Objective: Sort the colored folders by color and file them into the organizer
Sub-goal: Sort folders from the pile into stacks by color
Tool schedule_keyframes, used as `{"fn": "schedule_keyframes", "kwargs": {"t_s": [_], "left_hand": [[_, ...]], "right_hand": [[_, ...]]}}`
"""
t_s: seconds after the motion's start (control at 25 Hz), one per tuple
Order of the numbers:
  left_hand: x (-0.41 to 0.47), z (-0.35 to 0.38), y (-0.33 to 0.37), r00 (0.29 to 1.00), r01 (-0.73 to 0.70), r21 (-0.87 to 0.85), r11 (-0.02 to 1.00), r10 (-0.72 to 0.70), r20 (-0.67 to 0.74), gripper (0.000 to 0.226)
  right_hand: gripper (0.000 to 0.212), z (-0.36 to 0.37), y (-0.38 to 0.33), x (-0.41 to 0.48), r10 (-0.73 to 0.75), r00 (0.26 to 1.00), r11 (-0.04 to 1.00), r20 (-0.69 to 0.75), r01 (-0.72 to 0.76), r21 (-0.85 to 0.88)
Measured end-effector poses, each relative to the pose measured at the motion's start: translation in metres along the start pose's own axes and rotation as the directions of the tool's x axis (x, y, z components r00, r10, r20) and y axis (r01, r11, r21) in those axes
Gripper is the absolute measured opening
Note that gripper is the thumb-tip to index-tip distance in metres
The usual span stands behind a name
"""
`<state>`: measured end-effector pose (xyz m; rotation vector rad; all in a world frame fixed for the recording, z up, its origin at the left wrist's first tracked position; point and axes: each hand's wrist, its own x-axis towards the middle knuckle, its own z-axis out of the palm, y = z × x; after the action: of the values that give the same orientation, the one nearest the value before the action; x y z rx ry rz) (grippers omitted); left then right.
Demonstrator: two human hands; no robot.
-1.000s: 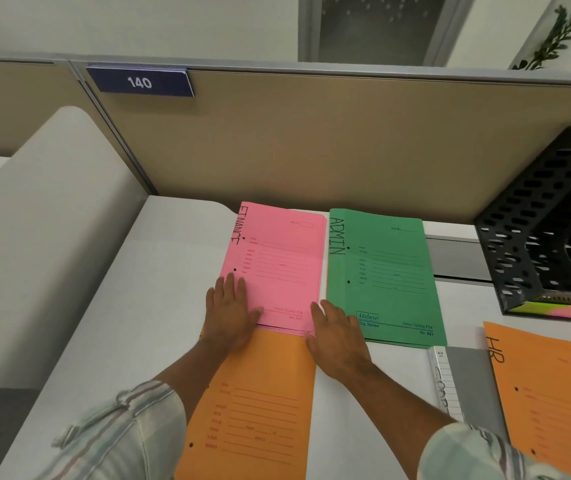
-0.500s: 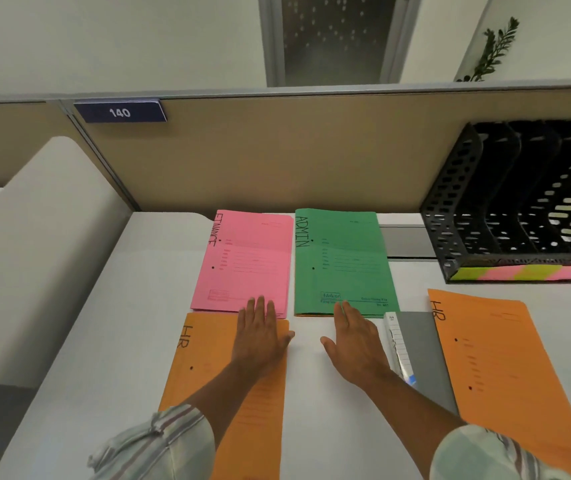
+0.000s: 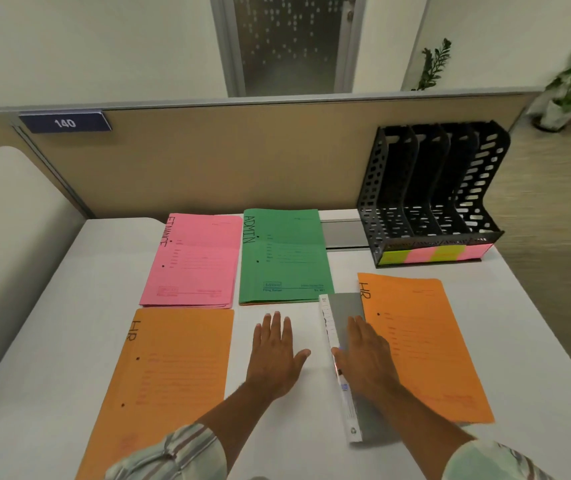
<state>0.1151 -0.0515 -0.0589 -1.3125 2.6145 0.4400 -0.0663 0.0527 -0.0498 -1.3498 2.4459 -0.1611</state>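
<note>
Lying flat-fingered on the grey folder [image 3: 346,306], the right hand [image 3: 363,358] is risking dragging the overlapping orange folder [image 3: 422,341] to its right.

Folders are being displayed flat before an upright black organizer [image 3: 429,188].
Pink folder [image 3: 190,261] is lying beside green folder [image 3: 282,258]; left orange folder [image 3: 170,375] and right orange folder [image 3: 419,341] nearer, well apart.

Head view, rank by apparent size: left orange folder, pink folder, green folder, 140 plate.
1. left orange folder, though nearest the camera
2. pink folder and green folder, about alike
3. 140 plate
</note>
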Motion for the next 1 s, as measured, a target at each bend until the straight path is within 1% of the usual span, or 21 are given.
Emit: {"fn": "schedule_keyframes", "kwargs": {"t_s": [0.12,0.24,0.32,0.44,0.52,0.6,0.68,0.8,0.84,0.88,0.96,1.0], "left_hand": [[-0.005,0.009,0.04,0.999,-0.033,-0.012,0.999,0.033,0.0,0.086],[-0.011,0.018,0.078,0.998,-0.064,-0.053,0.996,0.064,-0.009,0.082],[-0.014,0.021,0.101,0.995,-0.098,-0.127,0.987,0.095,-0.028,0.075],[-0.017,0.023,0.136,0.985,-0.164,-0.268,0.949,0.145,-0.089,0.056],[-0.016,0.025,0.156,0.99,-0.132,-0.418,0.899,0.098,-0.102,0.043],[-0.014,0.025,0.176,0.999,-0.017,-0.569,0.822,-0.008,-0.042,0.039],[-0.008,0.026,0.188,0.992,0.118,-0.67,0.733,-0.12,0.043,0.033],[0.0,0.025,0.206,0.952,0.265,-0.782,0.564,-0.281,0.121,0.01],[0.001,0.022,0.21,0.931,0.312,-0.792,0.524,-0.335,0.144,0.009],[0.003,0.021,0.213,0.903,0.362,-0.803,0.474,-0.391,0.176,0.016],[0.005,0.018,0.218,0.85,0.426,-0.847,0.316,-0.462,0.255,0.022],[0.005,0.018,0.221,0.839,0.433,-0.863,0.259,-0.466,0.281,0.022]], "right_hand": [[0.082,-0.004,0.043,-0.013,0.025,1.0,0.999,0.013,-0.026,0.031],[0.081,-0.006,0.08,-0.025,0.035,0.999,0.999,0.004,-0.035,0.016],[0.081,-0.006,0.099,-0.031,0.052,0.999,0.999,0.013,-0.052,0.011],[0.083,-0.003,0.127,-0.039,0.089,0.995,0.996,0.045,-0.09,0.022],[0.083,0.0,0.144,-0.045,0.109,0.992,0.994,0.061,-0.111,0.026],[0.082,0.003,0.16,-0.051,0.111,0.991,0.994,0.081,-0.112,0.012],[0.081,0.005,0.172,-0.054,0.084,0.989,0.996,0.124,-0.085,0.004],[0.076,0.007,0.185,-0.055,0.021,0.982,1.0,0.189,-0.023,0.007],[0.076,0.007,0.187,-0.055,0.013,0.98,1.0,0.201,-0.016,0.013],[0.077,0.007,0.189,-0.054,0.009,0.978,1.0,0.21,-0.014,0.021],[0.078,0.006,0.191,-0.054,0.011,0.975,0.999,0.223,-0.017,0.028],[0.078,0.006,0.192,-0.054,0.011,0.974,0.999,0.225,-0.018,0.029]]}}
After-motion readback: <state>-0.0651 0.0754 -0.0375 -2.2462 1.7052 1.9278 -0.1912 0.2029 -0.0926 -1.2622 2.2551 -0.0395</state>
